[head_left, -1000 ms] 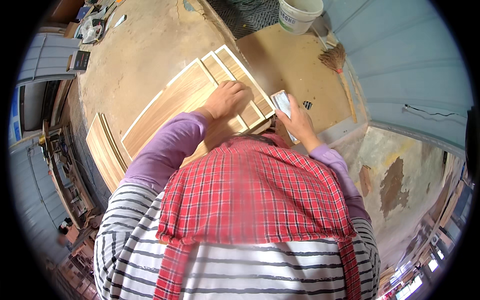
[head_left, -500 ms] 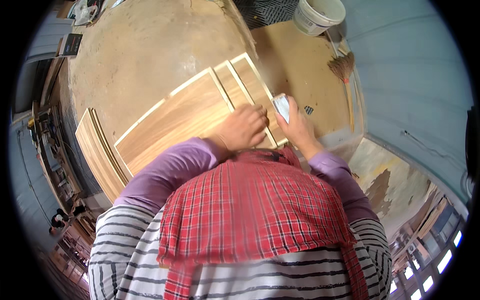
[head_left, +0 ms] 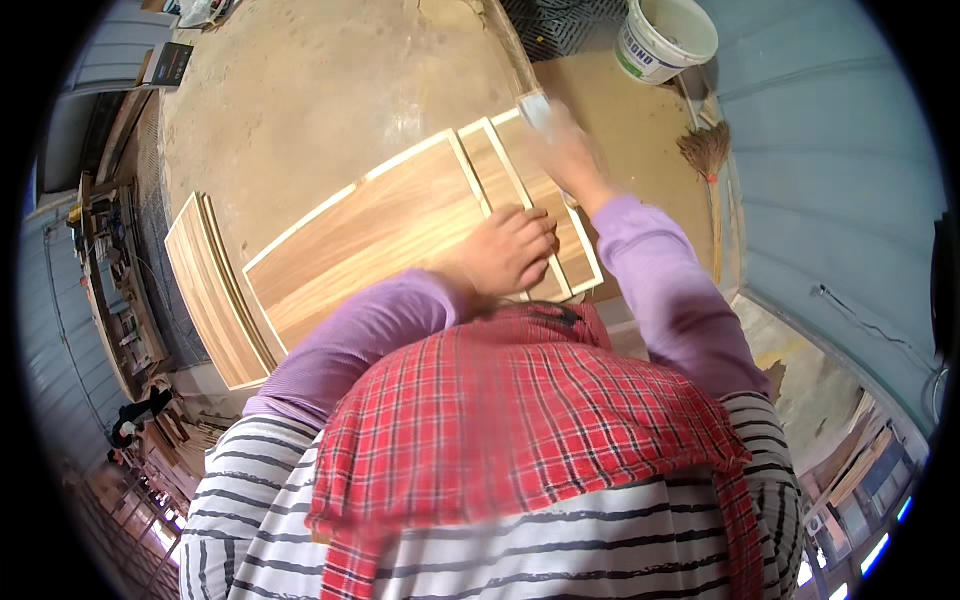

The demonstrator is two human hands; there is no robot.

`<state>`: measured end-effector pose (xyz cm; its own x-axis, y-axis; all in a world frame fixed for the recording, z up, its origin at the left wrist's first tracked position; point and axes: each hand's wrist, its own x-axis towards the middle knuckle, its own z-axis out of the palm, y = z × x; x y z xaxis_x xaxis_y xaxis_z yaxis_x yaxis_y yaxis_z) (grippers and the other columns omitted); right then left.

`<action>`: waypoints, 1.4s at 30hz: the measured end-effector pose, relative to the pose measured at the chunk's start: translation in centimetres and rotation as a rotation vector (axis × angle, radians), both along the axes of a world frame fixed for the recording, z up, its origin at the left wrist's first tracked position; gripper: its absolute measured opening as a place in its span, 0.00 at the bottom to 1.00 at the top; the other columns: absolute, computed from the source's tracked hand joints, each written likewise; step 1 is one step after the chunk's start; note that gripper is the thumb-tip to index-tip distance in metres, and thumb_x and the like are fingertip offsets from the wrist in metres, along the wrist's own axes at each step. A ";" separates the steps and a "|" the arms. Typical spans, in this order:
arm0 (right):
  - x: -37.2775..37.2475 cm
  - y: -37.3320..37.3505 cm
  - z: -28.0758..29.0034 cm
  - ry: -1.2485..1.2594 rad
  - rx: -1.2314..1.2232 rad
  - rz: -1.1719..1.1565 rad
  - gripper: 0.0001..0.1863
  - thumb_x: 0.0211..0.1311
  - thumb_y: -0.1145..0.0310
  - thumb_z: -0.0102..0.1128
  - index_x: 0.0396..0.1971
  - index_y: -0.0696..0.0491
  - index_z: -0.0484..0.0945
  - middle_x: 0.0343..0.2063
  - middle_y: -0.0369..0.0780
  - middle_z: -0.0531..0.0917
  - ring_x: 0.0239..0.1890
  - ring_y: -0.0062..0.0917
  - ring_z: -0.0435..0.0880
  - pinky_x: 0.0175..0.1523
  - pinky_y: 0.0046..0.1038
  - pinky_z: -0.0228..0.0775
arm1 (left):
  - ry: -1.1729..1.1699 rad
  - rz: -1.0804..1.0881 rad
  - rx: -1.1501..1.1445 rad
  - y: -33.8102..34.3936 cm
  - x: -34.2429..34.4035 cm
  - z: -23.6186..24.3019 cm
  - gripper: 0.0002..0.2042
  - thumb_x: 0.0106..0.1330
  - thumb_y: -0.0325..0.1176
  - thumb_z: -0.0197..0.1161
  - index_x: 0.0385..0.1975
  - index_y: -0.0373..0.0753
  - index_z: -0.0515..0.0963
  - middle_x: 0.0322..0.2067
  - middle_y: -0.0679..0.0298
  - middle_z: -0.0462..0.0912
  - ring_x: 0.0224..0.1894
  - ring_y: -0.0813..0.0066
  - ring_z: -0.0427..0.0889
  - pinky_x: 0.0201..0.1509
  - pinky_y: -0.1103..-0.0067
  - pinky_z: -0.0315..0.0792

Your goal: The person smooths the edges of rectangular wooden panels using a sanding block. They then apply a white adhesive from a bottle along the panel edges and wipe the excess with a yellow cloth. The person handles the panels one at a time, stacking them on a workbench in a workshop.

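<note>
A shallow wooden panel [head_left: 370,230] with a pale raised rim and two thin cross strips lies before me. My left hand [head_left: 510,248] presses down on it, fingers bent over the right-hand wooden strip [head_left: 510,160]. At the panel's far right corner, my right hand [head_left: 565,155] grips a pale, flat block [head_left: 535,110] that looks like a sanding block. Motion smears that hand and the block, which sits against the rim's outer edge. The panel's near edge is partly hidden by my red checked apron [head_left: 500,400].
Several similar wooden boards [head_left: 215,290] stand stacked at the left. The worktable [head_left: 300,110] stretches beyond the panel. A white bucket [head_left: 665,40] stands at the far right, with a straw broom [head_left: 708,155] by the blue wall [head_left: 830,150]. A dark box [head_left: 168,64] sits at far left.
My right hand has moved away from me along the panel's right edge to its far corner, block still in it. My left hand stays on the strips. The whole view has shifted slightly.
</note>
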<state>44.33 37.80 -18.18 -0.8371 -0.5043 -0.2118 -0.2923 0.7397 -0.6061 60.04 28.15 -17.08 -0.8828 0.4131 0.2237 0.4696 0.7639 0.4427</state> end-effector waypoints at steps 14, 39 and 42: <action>17.3 24.6 1.2 -0.377 -0.339 -0.380 0.29 0.59 0.60 0.60 0.53 0.61 0.63 0.45 0.48 0.75 0.46 0.32 0.75 0.50 0.31 0.67 | 0.174 0.582 -0.029 -3.6 5.9 0.8 0.18 0.60 0.36 0.58 0.51 0.43 0.70 0.59 0.54 0.66 0.63 0.57 0.61 0.66 0.61 0.52; 11.9 13.0 -0.9 -0.665 -0.653 -0.383 0.24 0.63 0.65 0.58 0.54 0.61 0.63 0.42 0.42 0.79 0.42 0.20 0.77 0.45 0.22 0.70 | -0.500 1.558 0.842 -23.6 31.3 -0.8 0.27 0.57 0.43 0.66 0.52 0.33 0.70 0.44 0.52 0.78 0.46 0.61 0.77 0.49 0.69 0.69; 11.8 12.6 0.3 -0.642 -0.663 -0.358 0.24 0.63 0.63 0.58 0.53 0.61 0.64 0.41 0.41 0.79 0.40 0.19 0.77 0.44 0.21 0.69 | -0.563 1.624 0.729 -24.4 31.8 -2.8 0.28 0.57 0.41 0.66 0.55 0.34 0.68 0.45 0.56 0.76 0.43 0.67 0.75 0.44 0.73 0.69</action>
